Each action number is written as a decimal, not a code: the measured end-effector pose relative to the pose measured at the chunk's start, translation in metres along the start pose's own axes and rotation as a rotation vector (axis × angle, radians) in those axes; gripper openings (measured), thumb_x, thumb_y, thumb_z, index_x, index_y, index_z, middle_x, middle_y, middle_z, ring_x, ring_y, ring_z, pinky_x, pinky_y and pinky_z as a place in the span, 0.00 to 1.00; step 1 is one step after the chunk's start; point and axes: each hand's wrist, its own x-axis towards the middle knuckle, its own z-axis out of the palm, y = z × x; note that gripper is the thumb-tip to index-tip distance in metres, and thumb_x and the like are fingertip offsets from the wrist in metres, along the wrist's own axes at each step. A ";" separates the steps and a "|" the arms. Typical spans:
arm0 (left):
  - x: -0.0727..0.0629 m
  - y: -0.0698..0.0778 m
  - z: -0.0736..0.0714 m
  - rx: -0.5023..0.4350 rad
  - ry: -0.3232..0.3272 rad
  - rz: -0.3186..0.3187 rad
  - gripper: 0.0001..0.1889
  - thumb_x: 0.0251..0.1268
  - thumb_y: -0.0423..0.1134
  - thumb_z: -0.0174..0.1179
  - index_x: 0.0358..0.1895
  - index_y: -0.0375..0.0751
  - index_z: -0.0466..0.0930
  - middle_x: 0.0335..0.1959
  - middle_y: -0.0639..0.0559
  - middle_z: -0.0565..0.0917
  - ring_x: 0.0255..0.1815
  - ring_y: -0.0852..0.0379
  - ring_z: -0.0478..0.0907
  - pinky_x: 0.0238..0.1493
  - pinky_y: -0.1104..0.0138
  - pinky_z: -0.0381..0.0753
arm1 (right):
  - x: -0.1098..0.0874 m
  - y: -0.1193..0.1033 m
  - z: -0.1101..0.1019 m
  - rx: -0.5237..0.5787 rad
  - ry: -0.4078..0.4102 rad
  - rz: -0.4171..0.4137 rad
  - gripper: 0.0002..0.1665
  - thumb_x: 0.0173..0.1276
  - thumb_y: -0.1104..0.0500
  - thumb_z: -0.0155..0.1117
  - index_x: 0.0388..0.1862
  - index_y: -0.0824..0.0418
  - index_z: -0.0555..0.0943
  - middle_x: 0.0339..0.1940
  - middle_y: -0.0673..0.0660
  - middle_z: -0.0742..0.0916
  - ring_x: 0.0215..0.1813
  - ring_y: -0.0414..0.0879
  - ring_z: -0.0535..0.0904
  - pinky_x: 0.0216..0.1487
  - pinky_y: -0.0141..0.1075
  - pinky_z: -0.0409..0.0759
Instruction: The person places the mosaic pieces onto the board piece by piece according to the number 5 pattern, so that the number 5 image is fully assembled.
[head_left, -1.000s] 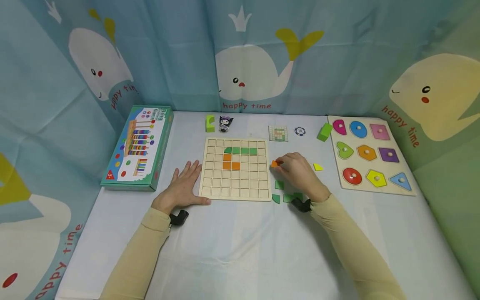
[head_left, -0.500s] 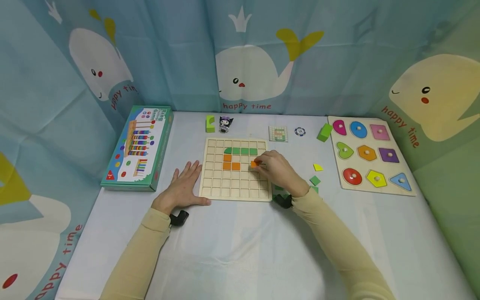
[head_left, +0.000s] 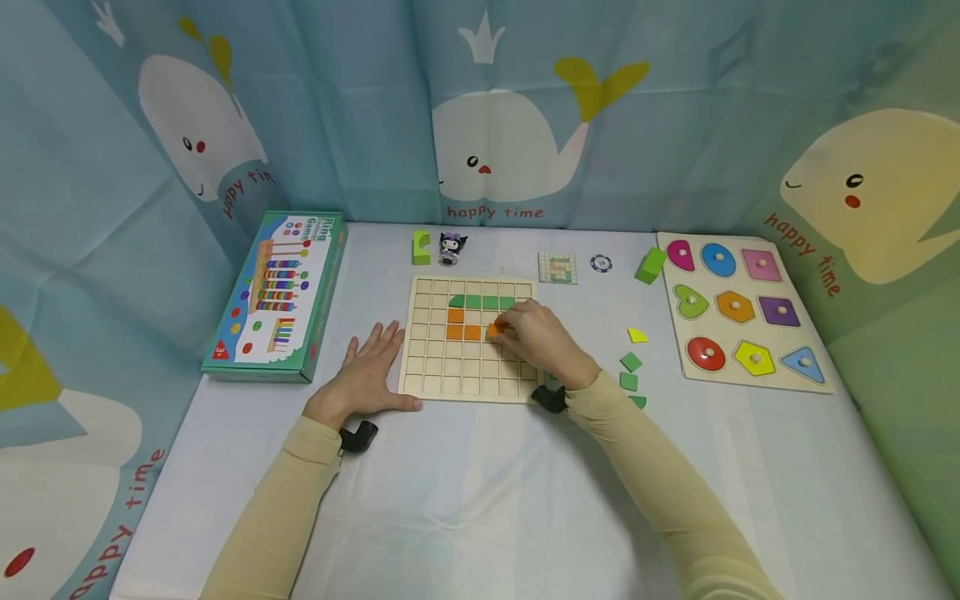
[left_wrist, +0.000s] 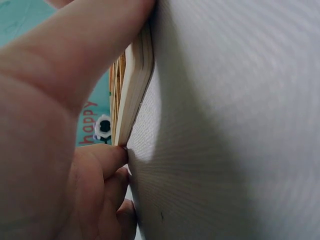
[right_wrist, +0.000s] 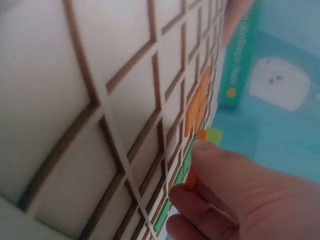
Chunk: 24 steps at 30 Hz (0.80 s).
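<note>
A wooden grid board (head_left: 450, 367) lies mid-table, a row of green tiles (head_left: 480, 302) and several orange tiles (head_left: 455, 332) set in its squares. Between thumb and fingers, my right hand (head_left: 543, 337) pinches an orange tile (right_wrist: 191, 177) over the board, just right of the placed orange ones. My left hand (head_left: 362, 375) rests with spread, straight fingers at the board's left edge; in the left wrist view, its thumb (left_wrist: 85, 45) and a finger touch the board's side (left_wrist: 135, 85). Part of the board is hidden under my right hand.
Right of the board lie loose green tiles (head_left: 628, 382) and a yellow piece (head_left: 637, 335). Behind are a pattern card (head_left: 557, 268), a chip (head_left: 601, 263), green blocks (head_left: 650, 265) and a figurine (head_left: 451, 247). A game box (head_left: 273, 296) stands left, a shape puzzle (head_left: 738, 333) right.
My right hand has carried the orange tile leftward from beside the board to over its squares, uncovering loose green tiles on the table. The left hand has stayed still.
</note>
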 end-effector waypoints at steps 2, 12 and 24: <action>0.000 0.000 0.000 0.001 0.001 0.002 0.67 0.42 0.69 0.70 0.78 0.35 0.42 0.79 0.44 0.39 0.78 0.46 0.30 0.71 0.44 0.28 | 0.001 -0.001 0.001 -0.010 -0.001 -0.010 0.14 0.65 0.56 0.71 0.42 0.65 0.87 0.40 0.57 0.87 0.43 0.52 0.78 0.45 0.43 0.78; 0.002 -0.001 0.002 0.003 0.001 0.000 0.67 0.43 0.69 0.70 0.78 0.36 0.42 0.80 0.45 0.39 0.78 0.46 0.30 0.71 0.44 0.28 | 0.006 -0.007 0.003 -0.082 -0.008 -0.001 0.12 0.64 0.57 0.71 0.40 0.64 0.87 0.37 0.56 0.87 0.41 0.51 0.78 0.42 0.41 0.78; 0.001 0.000 0.002 -0.010 0.012 0.003 0.67 0.42 0.69 0.70 0.78 0.36 0.43 0.79 0.44 0.40 0.78 0.46 0.30 0.71 0.43 0.28 | 0.009 -0.006 0.009 -0.106 -0.026 0.021 0.12 0.63 0.57 0.72 0.41 0.63 0.87 0.38 0.56 0.85 0.43 0.52 0.77 0.43 0.43 0.78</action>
